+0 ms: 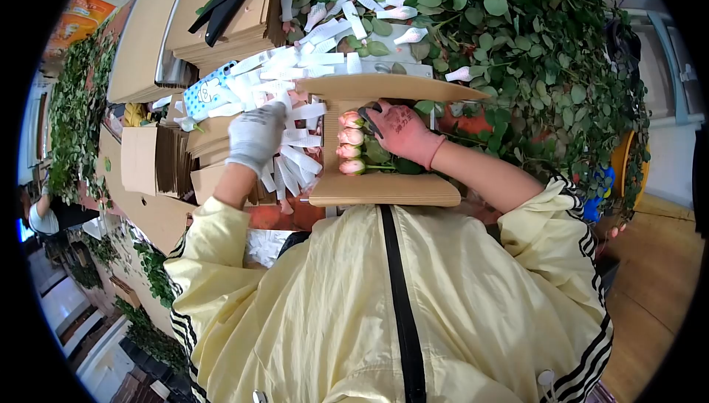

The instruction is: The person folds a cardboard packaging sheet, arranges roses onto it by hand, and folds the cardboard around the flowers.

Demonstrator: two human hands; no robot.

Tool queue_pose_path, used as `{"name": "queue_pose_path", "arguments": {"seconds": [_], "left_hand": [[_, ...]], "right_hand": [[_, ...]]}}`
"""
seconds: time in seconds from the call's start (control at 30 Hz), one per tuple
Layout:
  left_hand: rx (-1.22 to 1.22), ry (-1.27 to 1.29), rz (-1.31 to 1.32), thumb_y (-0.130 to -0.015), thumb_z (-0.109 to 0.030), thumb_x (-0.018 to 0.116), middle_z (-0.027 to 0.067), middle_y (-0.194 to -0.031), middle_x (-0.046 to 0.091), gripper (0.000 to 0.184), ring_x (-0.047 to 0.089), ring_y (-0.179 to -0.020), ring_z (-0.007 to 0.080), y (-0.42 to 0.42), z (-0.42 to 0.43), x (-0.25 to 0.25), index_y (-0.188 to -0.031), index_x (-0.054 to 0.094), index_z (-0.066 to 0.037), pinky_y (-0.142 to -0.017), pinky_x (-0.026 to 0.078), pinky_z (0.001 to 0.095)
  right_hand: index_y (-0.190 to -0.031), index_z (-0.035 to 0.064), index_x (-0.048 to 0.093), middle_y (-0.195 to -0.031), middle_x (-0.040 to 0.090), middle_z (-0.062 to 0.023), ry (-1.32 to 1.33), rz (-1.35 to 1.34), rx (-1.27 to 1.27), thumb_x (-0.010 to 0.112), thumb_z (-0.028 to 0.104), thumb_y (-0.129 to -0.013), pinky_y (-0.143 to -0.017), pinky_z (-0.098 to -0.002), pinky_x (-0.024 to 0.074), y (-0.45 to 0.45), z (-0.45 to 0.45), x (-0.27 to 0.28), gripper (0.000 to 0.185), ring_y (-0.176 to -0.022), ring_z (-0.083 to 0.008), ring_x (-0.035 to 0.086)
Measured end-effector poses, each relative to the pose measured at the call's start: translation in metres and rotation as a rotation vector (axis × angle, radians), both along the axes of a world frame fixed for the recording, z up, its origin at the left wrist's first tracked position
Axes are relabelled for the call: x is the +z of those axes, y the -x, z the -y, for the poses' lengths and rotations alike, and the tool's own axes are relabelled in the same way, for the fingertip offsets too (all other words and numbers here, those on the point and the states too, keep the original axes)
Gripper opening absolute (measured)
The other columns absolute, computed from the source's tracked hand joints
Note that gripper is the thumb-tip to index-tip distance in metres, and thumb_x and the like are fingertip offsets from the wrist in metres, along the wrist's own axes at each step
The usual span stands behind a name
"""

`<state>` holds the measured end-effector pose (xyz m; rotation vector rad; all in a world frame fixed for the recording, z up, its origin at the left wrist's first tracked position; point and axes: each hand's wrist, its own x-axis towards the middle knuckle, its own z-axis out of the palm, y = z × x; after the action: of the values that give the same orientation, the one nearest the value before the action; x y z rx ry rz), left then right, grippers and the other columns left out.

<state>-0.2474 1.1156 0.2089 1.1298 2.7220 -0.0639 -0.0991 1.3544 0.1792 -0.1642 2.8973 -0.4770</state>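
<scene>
My left hand [257, 135], in a white glove, is over a heap of white mesh foam sleeves [295, 70]. Its fingers are drawn together at one sleeve, and their tips blend in with the white pile. My right hand [402, 133], in a pink glove, reaches into a folded cardboard wrap [384, 190] in front of me. Fingers and thumb close round the topmost of several pink roses [351, 137], lined up in a column with their stems toward the right. Green leaves inside the wrap are partly covered by this hand.
A black stapler [230, 10] lies on stacked cardboard sheets [221, 41] at upper left. A blue patterned phone case [209, 93] rests beside the sleeves. Leafy rose stems [517, 48] cover the right and back. Folded cardboard pieces [151, 159] stand left. Another person [44, 218] is at far left.
</scene>
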Motion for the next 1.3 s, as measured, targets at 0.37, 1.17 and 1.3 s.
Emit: {"name": "queue_pose_path", "arguments": {"seconds": [0.37, 1.17, 1.3], "left_hand": [[-0.397, -0.262, 0.354, -0.084, -0.029, 0.051, 0.0070, -0.123, 0.054, 0.037, 0.060, -0.094, 0.0269, -0.056, -0.040, 0.004, -0.118, 0.057, -0.015, -0.078, 0.047, 0.0384], [0.117, -0.458, 0.633, -0.078, -0.026, 0.062, 0.0140, -0.083, 0.066, 0.029, 0.064, -0.073, 0.0247, -0.038, -0.059, -0.035, -0.098, 0.067, -0.006, -0.067, 0.049, 0.0335], [0.130, -0.433, 0.560, -0.079, -0.022, 0.060, 0.0150, -0.079, 0.065, 0.022, 0.064, -0.070, 0.0245, -0.037, -0.062, -0.032, -0.089, 0.067, -0.004, -0.064, 0.048, 0.0348]], "right_hand": [[-0.100, 0.0067, 0.053, -0.099, 0.054, -0.0173, -0.120, -0.172, 0.050, 0.047, 0.016, -0.080, -0.060, -0.0371, 0.0512, -0.006, 0.006, -0.006, 0.024, -0.076, -0.0274, 0.063], [-0.103, 0.0045, 0.054, -0.111, 0.052, -0.0241, -0.093, -0.160, 0.063, 0.049, 0.016, -0.077, -0.062, -0.0407, 0.0505, -0.004, 0.004, 0.001, 0.030, -0.079, -0.0301, 0.063], [-0.103, 0.0049, 0.054, -0.111, 0.052, -0.0247, -0.091, -0.185, 0.061, 0.048, 0.016, -0.077, -0.062, -0.0412, 0.0504, -0.005, 0.005, -0.003, 0.029, -0.079, -0.0307, 0.063]]}}
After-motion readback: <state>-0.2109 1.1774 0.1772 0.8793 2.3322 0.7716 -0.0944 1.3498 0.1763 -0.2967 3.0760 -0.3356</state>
